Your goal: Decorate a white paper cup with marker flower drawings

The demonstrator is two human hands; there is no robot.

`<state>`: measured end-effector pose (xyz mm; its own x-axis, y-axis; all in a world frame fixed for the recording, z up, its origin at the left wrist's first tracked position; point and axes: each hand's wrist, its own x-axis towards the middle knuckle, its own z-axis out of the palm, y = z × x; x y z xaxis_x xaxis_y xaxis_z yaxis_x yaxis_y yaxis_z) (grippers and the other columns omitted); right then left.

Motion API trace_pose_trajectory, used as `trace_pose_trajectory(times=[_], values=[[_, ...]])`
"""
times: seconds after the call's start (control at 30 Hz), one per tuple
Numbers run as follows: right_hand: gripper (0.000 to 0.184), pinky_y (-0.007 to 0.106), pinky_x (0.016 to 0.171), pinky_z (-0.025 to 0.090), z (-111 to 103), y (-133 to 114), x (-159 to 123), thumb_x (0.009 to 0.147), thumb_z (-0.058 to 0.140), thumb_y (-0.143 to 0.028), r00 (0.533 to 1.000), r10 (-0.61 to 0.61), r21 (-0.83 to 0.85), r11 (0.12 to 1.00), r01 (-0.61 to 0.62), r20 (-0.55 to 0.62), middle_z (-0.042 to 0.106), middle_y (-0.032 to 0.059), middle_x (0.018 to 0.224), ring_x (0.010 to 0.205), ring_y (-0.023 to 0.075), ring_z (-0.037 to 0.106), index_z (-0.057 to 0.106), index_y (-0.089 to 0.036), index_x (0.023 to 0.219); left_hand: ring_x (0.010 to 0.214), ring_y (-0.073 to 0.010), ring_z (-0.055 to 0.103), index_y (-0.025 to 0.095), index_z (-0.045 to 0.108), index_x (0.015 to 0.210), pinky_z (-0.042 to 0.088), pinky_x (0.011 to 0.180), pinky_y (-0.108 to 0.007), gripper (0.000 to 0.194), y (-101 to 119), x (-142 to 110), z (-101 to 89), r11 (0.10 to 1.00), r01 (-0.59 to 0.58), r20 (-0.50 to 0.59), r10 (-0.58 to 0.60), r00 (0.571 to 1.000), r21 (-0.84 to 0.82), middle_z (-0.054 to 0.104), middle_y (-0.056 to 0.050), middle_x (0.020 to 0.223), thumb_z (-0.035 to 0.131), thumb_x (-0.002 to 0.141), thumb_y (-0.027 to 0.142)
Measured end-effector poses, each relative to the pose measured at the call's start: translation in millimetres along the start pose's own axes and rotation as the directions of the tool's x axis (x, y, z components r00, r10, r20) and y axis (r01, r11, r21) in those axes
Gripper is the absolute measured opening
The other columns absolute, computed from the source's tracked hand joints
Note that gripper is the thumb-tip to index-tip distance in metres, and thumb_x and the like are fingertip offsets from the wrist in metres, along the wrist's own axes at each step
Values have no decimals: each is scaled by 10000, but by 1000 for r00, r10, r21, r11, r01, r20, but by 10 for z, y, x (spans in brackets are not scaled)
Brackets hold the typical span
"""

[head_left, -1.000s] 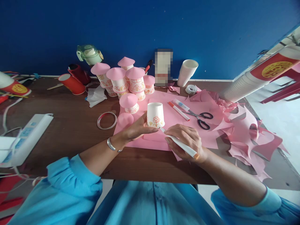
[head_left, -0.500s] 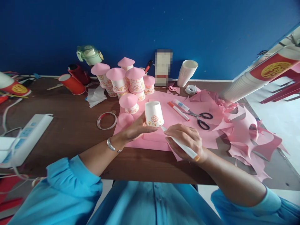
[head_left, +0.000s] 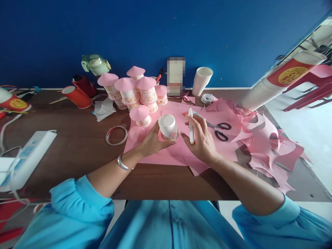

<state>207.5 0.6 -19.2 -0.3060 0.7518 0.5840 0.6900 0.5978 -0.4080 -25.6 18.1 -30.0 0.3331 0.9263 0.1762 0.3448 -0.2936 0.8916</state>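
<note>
Holding an upturned white paper cup point(head_left: 168, 127) in my left hand point(head_left: 151, 141), fingers curled round its side, I keep it tilted just above the pink paper sheet point(head_left: 171, 152) on the table point(head_left: 77, 145). My right hand point(head_left: 201, 140) beside it is closed on a white marker point(head_left: 191, 125), held upright. Farther back lie scissors point(head_left: 220, 130), then pink-roofed cups point(head_left: 135, 90) near the blue wall point(head_left: 166, 31).
</note>
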Motion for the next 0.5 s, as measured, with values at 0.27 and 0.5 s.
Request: trace_pose_trajectory(times=[0.27, 0.5], values=[[706, 419, 694, 659, 60, 77, -9, 959, 612, -215, 994, 88, -35, 996, -86, 58, 504, 203, 1480, 1114, 304, 692, 350, -252, 1613, 1337, -385, 594, 237, 458, 1387, 513, 1127, -602, 781, -24, 18, -35, 995, -19, 2, 19, 1000, 97, 597, -159, 1372, 854, 795, 560], [624, 401, 698, 656, 49, 182, 53, 930, 637, -247, 993, 115, -90, 989, -113, 8, 544, 180, 1459, 1194, 329, 681, 444, -247, 1523, 1242, -358, 654, 217, 434, 1352, 576, 1049, -551, 755, -8, 7, -13, 984, -11, -25, 15, 1000, 178, 611, -151, 1333, 861, 789, 483]])
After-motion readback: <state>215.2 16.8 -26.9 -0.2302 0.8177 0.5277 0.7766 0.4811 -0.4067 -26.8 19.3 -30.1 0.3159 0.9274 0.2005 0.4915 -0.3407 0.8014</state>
